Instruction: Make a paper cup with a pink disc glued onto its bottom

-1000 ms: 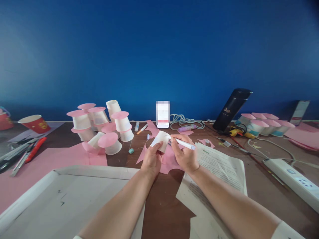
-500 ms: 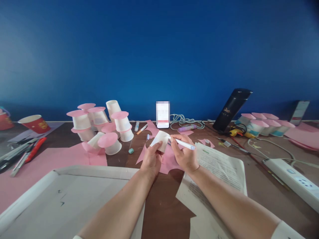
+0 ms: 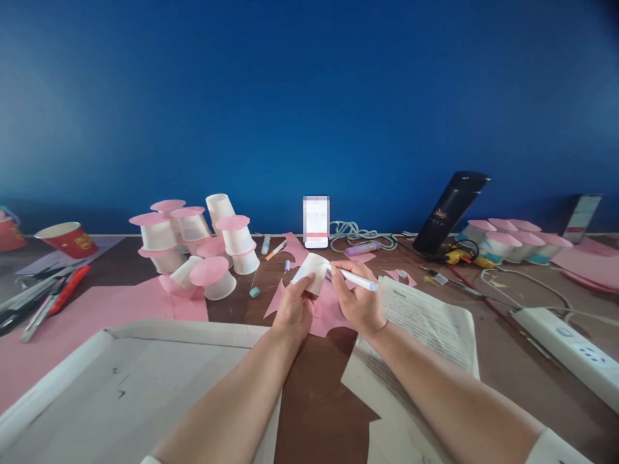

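Whitish sleeves (image 3: 556, 450), barely in view, leave both forearms (image 3: 430, 380) and the fingers (image 3: 340, 287) bare

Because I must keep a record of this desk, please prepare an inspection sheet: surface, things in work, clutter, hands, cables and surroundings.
Surface: brown table, partly covered by pink paper, printed sheets and a white board.
Things in work: small white item, perhaps a paper cup; white pen, one end at the item, contact unclear.
Clutter: paper cups with pink discs, some stacked; red cup, tilted.
Hands: left hand holds the item; right hand holds the pen.
Cables: looped white cord beyond the hands; power strip at right.
Surroundings: blue wall; upright phone and leaning black flask before it.
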`<state>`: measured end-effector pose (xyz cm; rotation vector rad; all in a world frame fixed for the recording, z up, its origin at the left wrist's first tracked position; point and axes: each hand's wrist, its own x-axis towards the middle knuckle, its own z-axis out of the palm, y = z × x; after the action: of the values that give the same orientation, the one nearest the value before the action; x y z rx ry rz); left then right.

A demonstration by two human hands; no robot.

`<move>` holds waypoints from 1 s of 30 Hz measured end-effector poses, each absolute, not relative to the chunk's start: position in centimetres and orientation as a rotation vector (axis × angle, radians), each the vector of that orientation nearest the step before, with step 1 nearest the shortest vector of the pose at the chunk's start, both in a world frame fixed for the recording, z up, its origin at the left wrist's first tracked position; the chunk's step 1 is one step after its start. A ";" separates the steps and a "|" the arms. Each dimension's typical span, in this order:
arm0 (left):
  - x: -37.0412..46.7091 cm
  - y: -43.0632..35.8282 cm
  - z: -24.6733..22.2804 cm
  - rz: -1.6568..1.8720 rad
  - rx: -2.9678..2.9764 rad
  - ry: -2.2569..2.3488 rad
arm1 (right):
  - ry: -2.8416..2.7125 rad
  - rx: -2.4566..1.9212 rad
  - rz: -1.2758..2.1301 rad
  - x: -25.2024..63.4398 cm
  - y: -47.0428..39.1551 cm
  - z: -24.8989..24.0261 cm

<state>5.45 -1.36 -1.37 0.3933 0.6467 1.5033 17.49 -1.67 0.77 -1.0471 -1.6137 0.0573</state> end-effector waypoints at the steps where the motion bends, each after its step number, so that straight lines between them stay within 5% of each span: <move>1: 5.5 -1.4 -1.4 1.504 0.394 0.648 | -1.615 -1.046 0.057 17.5 -1.7 0.8; 30: 5.4 -1.5 -1.3 1.493 0.389 0.654 | -1.650 -1.048 0.032 17.1 -2.3 0.9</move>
<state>5.36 -1.49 -1.30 0.3891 0.6535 1.4934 17.09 -2.25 0.90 -1.0485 -1.6502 0.0317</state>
